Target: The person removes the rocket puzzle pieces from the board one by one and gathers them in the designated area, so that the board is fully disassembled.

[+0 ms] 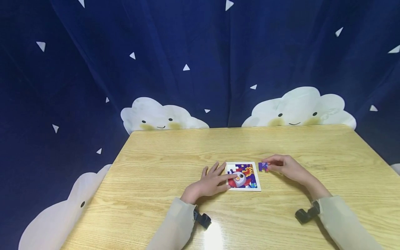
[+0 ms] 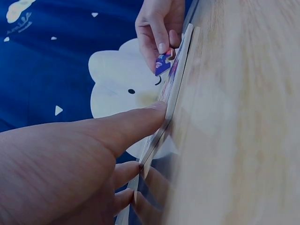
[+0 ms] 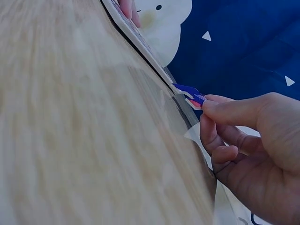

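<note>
A white-framed jigsaw puzzle (image 1: pixel 254 177) with a penguin picture lies on the wooden table. Its upper left corner shows a bare white gap. My left hand (image 1: pixel 210 184) rests on the puzzle's left side with fingers spread, the index finger reaching over the picture. In the left wrist view the thumb (image 2: pixel 136 123) touches the frame's edge. Just right of the frame, my right hand (image 1: pixel 285 168) pinches a purple puzzle piece (image 1: pixel 263 166) between thumb and fingers. The right wrist view shows that piece (image 3: pixel 190 94) raised and tilted, with its edge toward the camera.
The wooden table (image 1: pixel 162 156) stretches out around the puzzle on all sides. Behind it hangs a dark blue curtain (image 1: pixel 206 41) with white triangles and smiling clouds. Each wrist carries a black camera mount, the left one (image 1: pixel 202 218) close over the table.
</note>
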Motion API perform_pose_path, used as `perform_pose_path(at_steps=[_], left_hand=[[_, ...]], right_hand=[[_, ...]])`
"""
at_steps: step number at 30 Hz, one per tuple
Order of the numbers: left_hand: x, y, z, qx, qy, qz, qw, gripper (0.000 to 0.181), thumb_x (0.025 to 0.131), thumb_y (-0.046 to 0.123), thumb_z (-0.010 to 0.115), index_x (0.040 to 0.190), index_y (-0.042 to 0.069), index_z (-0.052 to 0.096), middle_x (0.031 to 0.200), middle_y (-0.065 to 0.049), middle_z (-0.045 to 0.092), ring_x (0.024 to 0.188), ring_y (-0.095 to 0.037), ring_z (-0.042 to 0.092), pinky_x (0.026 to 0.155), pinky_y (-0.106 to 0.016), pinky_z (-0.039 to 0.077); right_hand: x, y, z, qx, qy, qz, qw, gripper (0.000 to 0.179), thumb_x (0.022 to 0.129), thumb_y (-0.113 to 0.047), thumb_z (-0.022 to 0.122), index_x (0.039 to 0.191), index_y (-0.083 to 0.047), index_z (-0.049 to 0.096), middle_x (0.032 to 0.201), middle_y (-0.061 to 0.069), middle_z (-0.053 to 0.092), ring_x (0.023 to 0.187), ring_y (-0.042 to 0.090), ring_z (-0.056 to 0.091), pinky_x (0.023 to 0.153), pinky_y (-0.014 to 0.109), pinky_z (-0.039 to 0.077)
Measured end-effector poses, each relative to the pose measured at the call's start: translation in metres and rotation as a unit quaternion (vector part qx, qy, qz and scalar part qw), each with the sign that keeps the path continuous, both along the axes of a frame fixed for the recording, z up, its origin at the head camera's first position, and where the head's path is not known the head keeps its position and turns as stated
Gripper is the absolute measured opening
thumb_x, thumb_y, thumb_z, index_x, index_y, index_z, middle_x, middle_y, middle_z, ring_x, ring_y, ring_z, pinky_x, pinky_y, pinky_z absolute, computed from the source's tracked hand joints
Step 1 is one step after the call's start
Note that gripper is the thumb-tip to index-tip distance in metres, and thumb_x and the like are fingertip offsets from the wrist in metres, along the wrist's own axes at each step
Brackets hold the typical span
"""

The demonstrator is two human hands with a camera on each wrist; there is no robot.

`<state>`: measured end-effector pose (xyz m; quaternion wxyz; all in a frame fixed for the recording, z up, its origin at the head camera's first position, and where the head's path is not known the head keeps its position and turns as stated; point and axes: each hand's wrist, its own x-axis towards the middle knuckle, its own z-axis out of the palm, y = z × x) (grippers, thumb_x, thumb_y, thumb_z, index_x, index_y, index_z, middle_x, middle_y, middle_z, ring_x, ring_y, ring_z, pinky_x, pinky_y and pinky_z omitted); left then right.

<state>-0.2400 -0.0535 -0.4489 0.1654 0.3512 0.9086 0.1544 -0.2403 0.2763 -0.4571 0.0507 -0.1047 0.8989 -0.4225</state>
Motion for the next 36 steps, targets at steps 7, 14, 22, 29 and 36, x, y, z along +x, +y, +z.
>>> perform_pose_path(at_steps=[7,14,22,29,36], left_hand=[[0.0002,-0.0002,0.0007,0.001,-0.002,0.003,1.0,0.047,0.103,0.044,0.043,0.149,0.043,0.035,0.167,-0.005,0.006,0.155,-0.032,0.001,0.12,-0.062,0.005],[0.0002,-0.0003,0.0006,0.002,-0.004,0.002,1.0,0.047,0.103,0.044,0.043,0.15,0.043,0.035,0.167,-0.005,0.006,0.155,-0.032,0.001,0.12,-0.062,0.005],[0.0001,-0.0004,-0.0001,0.003,-0.004,0.004,1.0,0.047,0.103,0.044,0.044,0.149,0.043,0.036,0.167,-0.005,0.006,0.155,-0.032,0.002,0.12,-0.062,0.005],[-0.0002,-0.0003,-0.0009,0.001,0.002,0.008,1.0,0.047,0.102,0.045,0.044,0.148,0.045,0.037,0.167,-0.004,0.006,0.155,-0.031,0.003,0.12,-0.062,0.006],[0.0001,-0.0009,-0.0001,0.008,-0.008,0.004,0.9999,0.047,0.103,0.044,0.044,0.149,0.044,0.035,0.167,-0.004,0.004,0.155,-0.032,0.0,0.12,-0.062,0.003]], right_hand=[[-0.0013,0.0068,-0.0027,0.007,0.009,0.005,0.9999,0.031,0.095,-0.021,0.064,0.123,-0.011,0.068,0.123,0.015,0.066,0.095,-0.001,0.059,0.079,0.018,0.05],[-0.0028,0.0079,-0.0045,0.013,0.006,0.004,0.9999,0.029,0.094,-0.018,0.064,0.123,-0.013,0.069,0.12,0.013,0.067,0.092,0.001,0.059,0.078,0.019,0.05],[-0.0019,0.0029,0.0002,0.039,0.029,0.009,0.9988,0.029,0.093,-0.015,0.065,0.121,-0.009,0.069,0.113,0.012,0.069,0.092,0.004,0.059,0.077,0.019,0.049],[-0.0051,0.0011,-0.0011,0.059,0.047,0.014,0.9971,0.026,0.091,-0.008,0.064,0.117,-0.009,0.071,0.115,0.013,0.07,0.097,0.009,0.059,0.079,0.019,0.048],[-0.0077,0.001,-0.0041,0.071,0.057,0.008,0.9958,0.023,0.092,-0.006,0.064,0.113,-0.006,0.072,0.104,0.011,0.069,0.078,0.007,0.05,0.066,0.02,0.043]])
